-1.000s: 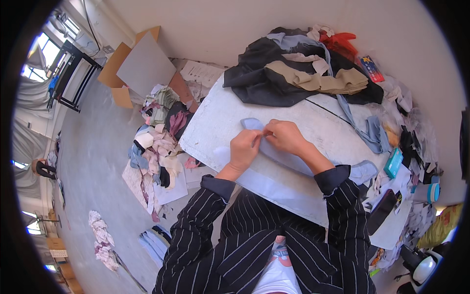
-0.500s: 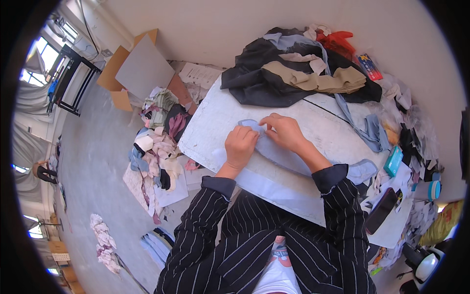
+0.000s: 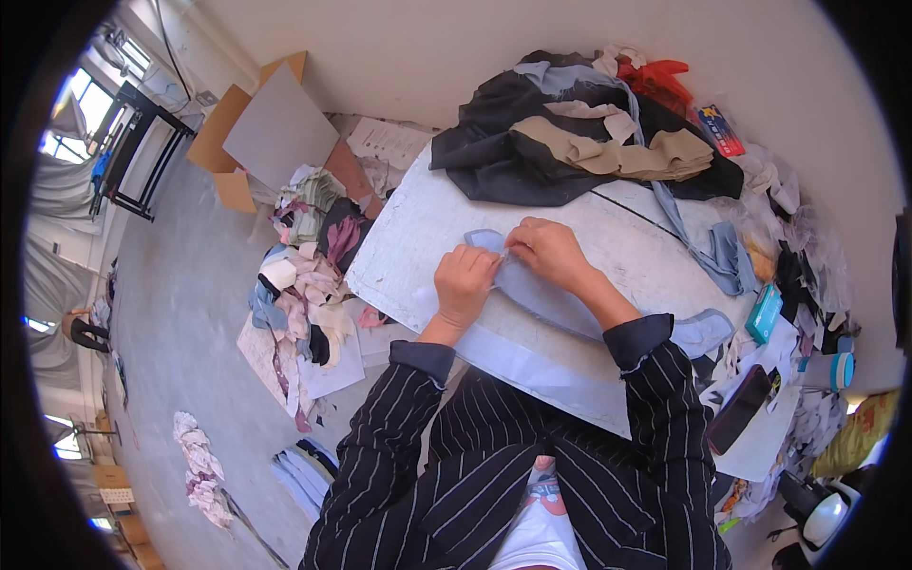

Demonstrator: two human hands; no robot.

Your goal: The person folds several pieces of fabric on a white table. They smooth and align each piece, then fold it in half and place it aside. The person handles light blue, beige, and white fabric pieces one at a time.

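Note:
A long, curved piece of light blue cloth (image 3: 546,296), shaped like a collar, lies across the white tabletop (image 3: 399,242). Its right end comes out beyond my right cuff. Near the left end of it, my left hand (image 3: 465,285) pinches the edge with curled fingers. Just beside, my right hand (image 3: 551,255) is closed on the same cloth, fingertips almost meeting those of the left. What exactly sits between the fingertips is too small to make out. A pale, sheer strip (image 3: 532,366) runs along the table's near edge.
Black fabric (image 3: 503,142) with folded khaki strips (image 3: 655,157) is heaped at the table's back. To the right lie a phone (image 3: 741,408), a teal box (image 3: 763,313) and scraps. Cloth remnants (image 3: 313,275) pile up left of the table, below a cardboard box (image 3: 275,133).
My fingertips have shifted slightly on the cloth, the right hand's drawing a little closer to the left's. The cloth stays in place on the table.

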